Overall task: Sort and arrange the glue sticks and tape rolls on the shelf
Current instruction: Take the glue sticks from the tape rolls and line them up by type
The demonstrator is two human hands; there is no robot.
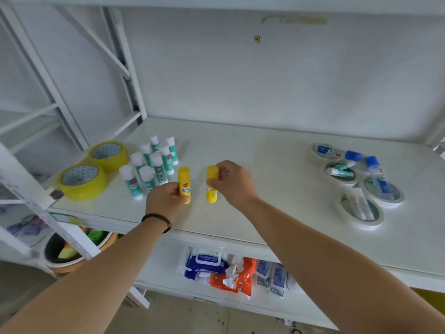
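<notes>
My left hand (166,197) grips a yellow glue stick (184,182) held upright near the shelf's front. My right hand (232,183) grips a second yellow glue stick (212,175) just to the right of it. Behind and to the left, several green-and-white glue sticks (154,165) stand upright in a cluster. Two yellow tape rolls (83,182) lie flat at the far left. At the right, several white tape rolls (361,206) lie flat, with blue-capped glue sticks (378,179) and green ones (342,169) lying on and in them.
The white shelf board (265,189) has a back wall and a metal upright (127,68) at its left. A lower shelf holds wipe packs (207,263) and an orange packet (238,276). A bin (67,251) stands below at the left.
</notes>
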